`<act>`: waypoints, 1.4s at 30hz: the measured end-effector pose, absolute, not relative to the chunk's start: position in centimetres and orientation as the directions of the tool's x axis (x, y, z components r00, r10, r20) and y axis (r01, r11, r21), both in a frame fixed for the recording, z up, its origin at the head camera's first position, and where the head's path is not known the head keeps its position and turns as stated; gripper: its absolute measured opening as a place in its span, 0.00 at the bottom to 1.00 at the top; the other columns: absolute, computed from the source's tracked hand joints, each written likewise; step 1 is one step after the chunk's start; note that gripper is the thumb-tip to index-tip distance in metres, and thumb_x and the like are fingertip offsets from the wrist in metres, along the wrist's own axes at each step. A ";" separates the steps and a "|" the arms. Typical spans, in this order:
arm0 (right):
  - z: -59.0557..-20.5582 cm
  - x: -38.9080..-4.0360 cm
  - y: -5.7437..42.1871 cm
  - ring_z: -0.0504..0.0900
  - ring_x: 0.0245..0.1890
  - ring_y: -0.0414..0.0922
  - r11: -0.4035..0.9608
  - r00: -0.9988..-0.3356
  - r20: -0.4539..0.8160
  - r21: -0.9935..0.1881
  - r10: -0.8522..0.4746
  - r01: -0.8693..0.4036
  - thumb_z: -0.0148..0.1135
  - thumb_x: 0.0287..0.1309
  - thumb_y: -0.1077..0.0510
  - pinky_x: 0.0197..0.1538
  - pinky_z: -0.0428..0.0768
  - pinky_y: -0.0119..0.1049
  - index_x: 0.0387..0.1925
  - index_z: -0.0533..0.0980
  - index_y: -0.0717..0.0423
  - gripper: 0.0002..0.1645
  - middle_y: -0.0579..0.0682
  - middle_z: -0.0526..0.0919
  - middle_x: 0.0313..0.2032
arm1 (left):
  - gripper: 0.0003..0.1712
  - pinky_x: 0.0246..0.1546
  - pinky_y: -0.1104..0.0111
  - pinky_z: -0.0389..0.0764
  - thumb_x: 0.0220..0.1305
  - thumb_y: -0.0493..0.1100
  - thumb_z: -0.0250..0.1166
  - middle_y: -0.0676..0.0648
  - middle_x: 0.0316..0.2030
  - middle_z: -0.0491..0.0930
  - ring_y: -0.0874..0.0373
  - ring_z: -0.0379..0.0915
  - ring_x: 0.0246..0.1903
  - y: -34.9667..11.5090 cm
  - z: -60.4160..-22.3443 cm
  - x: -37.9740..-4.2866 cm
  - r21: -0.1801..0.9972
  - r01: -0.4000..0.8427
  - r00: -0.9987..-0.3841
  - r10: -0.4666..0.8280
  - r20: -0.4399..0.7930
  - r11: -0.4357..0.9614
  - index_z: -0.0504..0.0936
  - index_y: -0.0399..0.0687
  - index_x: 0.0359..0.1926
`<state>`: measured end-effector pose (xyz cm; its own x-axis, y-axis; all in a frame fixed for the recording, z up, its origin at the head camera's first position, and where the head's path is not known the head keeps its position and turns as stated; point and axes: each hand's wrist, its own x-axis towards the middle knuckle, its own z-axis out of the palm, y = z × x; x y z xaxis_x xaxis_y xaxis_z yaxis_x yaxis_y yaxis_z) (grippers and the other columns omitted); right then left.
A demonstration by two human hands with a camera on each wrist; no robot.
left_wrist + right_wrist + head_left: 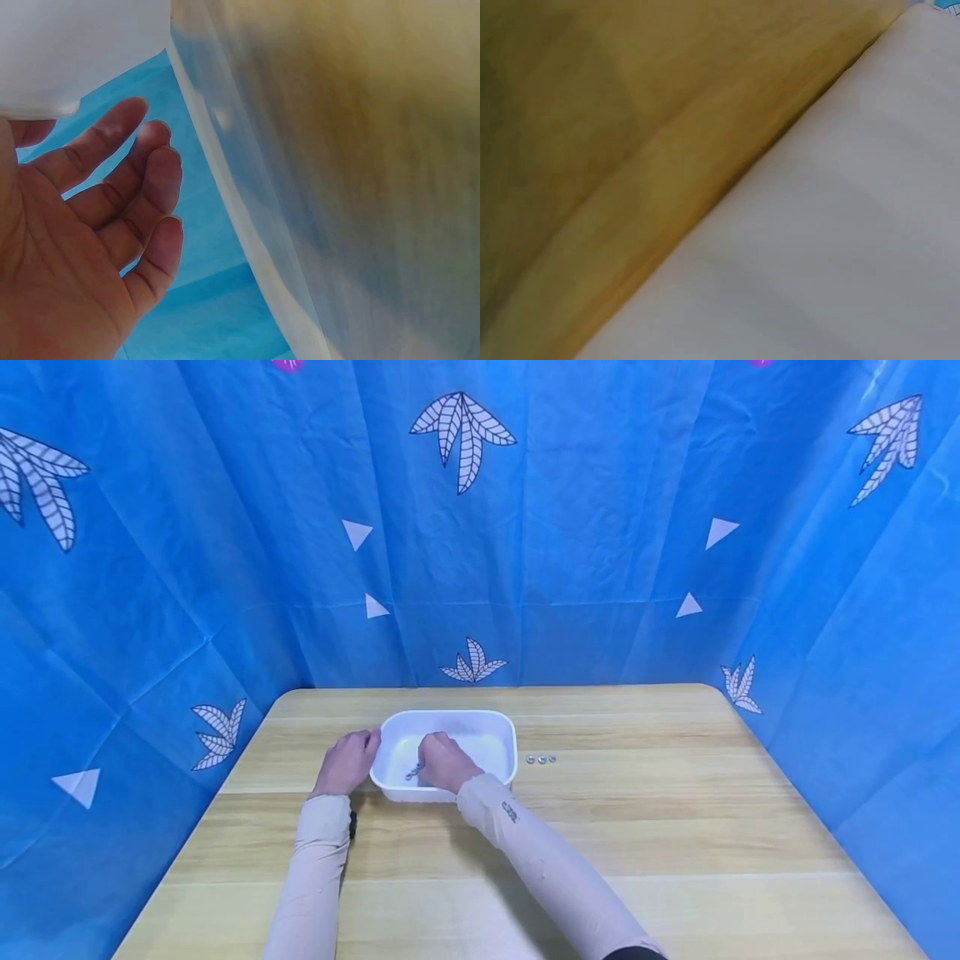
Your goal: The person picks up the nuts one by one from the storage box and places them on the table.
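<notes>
A white plastic tub (pixel 506 743) stands on the wooden table. My left hand (pixel 347 762) is at its left rim, thumb side against the edge. In the left wrist view the fingers (pixel 161 184) of that hand are loosely bent beside the tub wall (pixel 82 45), with nothing in the palm. My right hand (pixel 444 762) reaches down into the tub, knuckles up, beside a few small metal pieces (pixel 413 772) on the tub floor. Its fingertips are hidden, so I cannot tell whether it pinches a piece. The right wrist view shows the tub's outer wall (pixel 802 225), not the hand.
Three small round metal pieces (pixel 542 759), nut-like in shape, lie in a row on the table just right of the tub. The wooden table (pixel 675 827) extends to the right and front. A blue patterned curtain (pixel 592 568) hangs behind and at both sides.
</notes>
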<state>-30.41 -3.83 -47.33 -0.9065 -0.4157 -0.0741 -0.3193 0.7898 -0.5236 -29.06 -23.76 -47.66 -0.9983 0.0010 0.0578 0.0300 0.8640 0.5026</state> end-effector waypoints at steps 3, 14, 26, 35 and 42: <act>-47.3 -30.4 -3.9 0.81 0.32 0.42 0.789 -0.910 -0.081 -0.534 -0.406 -0.305 0.72 0.52 0.68 0.49 0.84 0.34 0.33 0.86 0.58 0.05 0.49 0.87 0.33 | 0.36 0.54 0.45 0.80 0.83 0.57 0.38 0.31 0.51 0.84 0.38 0.81 0.50 -23.8 -47.7 -29.0 0.504 0.033 -0.998 0.002 0.062 0.863 0.81 0.31 0.58; -47.3 -30.1 -3.9 0.82 0.40 0.42 0.763 -0.922 -0.041 -0.576 -0.386 -0.294 0.67 0.55 0.73 0.53 0.84 0.34 0.38 0.89 0.59 0.12 0.51 0.90 0.41 | 0.35 0.57 0.44 0.79 0.83 0.56 0.39 0.30 0.53 0.84 0.36 0.81 0.52 -23.8 -47.7 -28.9 0.511 0.031 -0.998 0.001 0.060 0.859 0.80 0.31 0.59; -47.3 -30.1 -3.7 0.84 0.52 0.44 0.672 -0.941 -0.024 -0.706 -0.337 -0.223 0.70 0.63 0.64 0.61 0.83 0.40 0.47 0.88 0.55 0.12 0.49 0.90 0.46 | 0.35 0.56 0.45 0.80 0.83 0.56 0.39 0.31 0.53 0.84 0.39 0.82 0.51 -23.9 -47.9 -29.0 0.516 0.028 -0.999 0.001 0.052 0.856 0.80 0.32 0.60; -47.1 -30.3 -2.9 0.85 0.36 0.39 0.512 -0.941 0.071 -0.824 -0.330 -0.242 0.71 0.60 0.66 0.47 0.85 0.32 0.43 0.88 0.62 0.09 0.52 0.91 0.37 | 0.34 0.56 0.44 0.80 0.83 0.56 0.40 0.31 0.53 0.84 0.38 0.82 0.51 -23.9 -47.9 -29.0 0.516 0.042 -0.998 0.007 0.070 0.856 0.80 0.31 0.60; -46.6 -30.1 -2.6 0.86 0.35 0.38 0.452 -0.951 0.057 -0.870 -0.305 -0.198 0.74 0.58 0.64 0.47 0.85 0.30 0.42 0.89 0.62 0.10 0.51 0.92 0.35 | 0.34 0.53 0.46 0.81 0.83 0.55 0.40 0.32 0.50 0.85 0.41 0.82 0.47 -23.9 -47.8 -29.1 0.513 0.046 -0.997 0.011 0.071 0.857 0.81 0.31 0.59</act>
<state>-30.08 -2.58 -46.64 -0.9505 -0.3054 0.0572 -0.1977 0.4525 -0.8696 -29.07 -23.92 -47.78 -0.9974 0.0106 0.0710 0.0456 0.8571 0.5131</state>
